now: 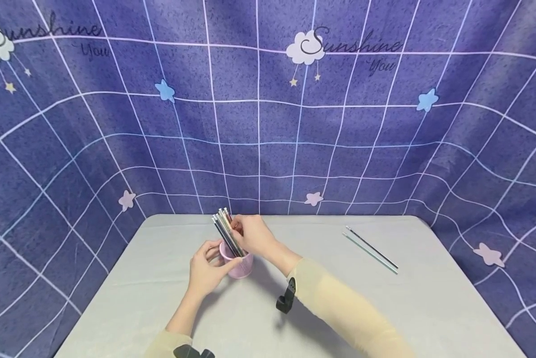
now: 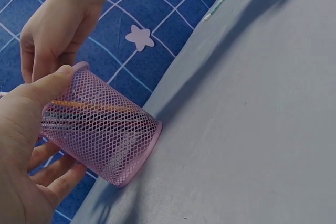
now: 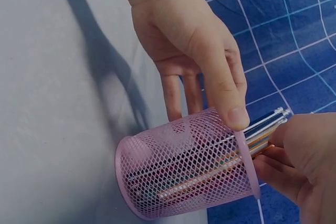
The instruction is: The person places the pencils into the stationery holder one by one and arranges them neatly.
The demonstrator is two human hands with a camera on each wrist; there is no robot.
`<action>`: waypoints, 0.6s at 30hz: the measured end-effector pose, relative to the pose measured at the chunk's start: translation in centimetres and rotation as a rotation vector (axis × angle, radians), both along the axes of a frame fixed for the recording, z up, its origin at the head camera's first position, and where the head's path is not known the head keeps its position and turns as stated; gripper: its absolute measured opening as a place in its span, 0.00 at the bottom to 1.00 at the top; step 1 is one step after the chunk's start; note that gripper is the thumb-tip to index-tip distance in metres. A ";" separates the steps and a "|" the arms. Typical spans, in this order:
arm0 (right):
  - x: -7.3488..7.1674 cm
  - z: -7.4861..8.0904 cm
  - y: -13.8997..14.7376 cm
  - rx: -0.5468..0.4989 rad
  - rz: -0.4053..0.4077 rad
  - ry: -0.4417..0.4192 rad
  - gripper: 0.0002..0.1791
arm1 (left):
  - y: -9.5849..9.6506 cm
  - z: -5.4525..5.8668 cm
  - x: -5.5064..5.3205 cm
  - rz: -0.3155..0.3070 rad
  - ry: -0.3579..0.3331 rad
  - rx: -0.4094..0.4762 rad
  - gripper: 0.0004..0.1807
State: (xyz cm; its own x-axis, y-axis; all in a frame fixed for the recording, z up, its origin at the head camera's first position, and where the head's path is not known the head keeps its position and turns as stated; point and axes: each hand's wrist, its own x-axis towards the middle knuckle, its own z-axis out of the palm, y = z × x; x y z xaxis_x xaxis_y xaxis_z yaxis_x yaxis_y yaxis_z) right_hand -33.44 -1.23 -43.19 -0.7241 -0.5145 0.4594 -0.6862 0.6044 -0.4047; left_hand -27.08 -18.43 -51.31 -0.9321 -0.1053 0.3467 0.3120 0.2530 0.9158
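A pink mesh pencil cup [image 1: 242,269] stands on the table, filled with several pencils [image 1: 226,232] that lean to the left. My left hand [image 1: 203,271] holds the cup from its left side, thumb at the near rim and fingers round the far side. Over the cup's mouth, my right hand [image 1: 255,232] has its fingers curled at the pencils' upper ends. In the right wrist view that hand [image 3: 310,153] pinches an orange pencil [image 3: 261,149] just beyond the rim. Dark, silvery and orange shafts show through the mesh [image 2: 105,129] in the left wrist view.
Two loose pencils, one black [image 1: 373,248] and one teal [image 1: 370,253], lie side by side on the right part of the table [image 1: 321,298]. A blue-purple curtain [image 1: 276,119] with a grid and stars hangs behind and along both sides.
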 end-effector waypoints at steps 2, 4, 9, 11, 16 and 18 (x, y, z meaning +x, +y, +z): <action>0.0 -0.2 -0.3 0.012 0.003 -0.009 0.02 | 0.0 -0.1 0.1 0.000 0.001 0.003 0.34; 0.1 -0.4 -0.5 0.031 -0.003 -0.021 0.02 | 0.1 -0.1 0.1 0.000 0.001 0.010 0.33; 0.2 -1.0 -0.9 0.065 -0.024 -0.046 0.03 | 0.1 -0.3 0.2 0.004 -0.005 0.019 0.34; 0.2 -1.0 -1.0 0.065 -0.036 -0.044 0.03 | 0.1 -0.3 0.2 0.005 -0.008 0.019 0.34; 0.1 -1.0 -1.0 0.058 -0.060 -0.028 0.02 | 0.2 0.0 0.2 0.002 -0.011 0.030 0.34; 0.2 -1.0 -0.9 0.045 -0.063 -0.028 0.02 | 0.2 0.1 0.2 0.003 -0.010 0.030 0.35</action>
State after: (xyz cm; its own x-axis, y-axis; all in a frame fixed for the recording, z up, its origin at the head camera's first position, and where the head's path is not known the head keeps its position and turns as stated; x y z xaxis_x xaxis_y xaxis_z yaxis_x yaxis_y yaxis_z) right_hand -33.28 -2.09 -44.15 -0.7679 -0.4872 0.4160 -0.6350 0.6644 -0.3942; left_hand -26.90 -18.20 -51.19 -0.9350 -0.1183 0.3344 0.3024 0.2268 0.9258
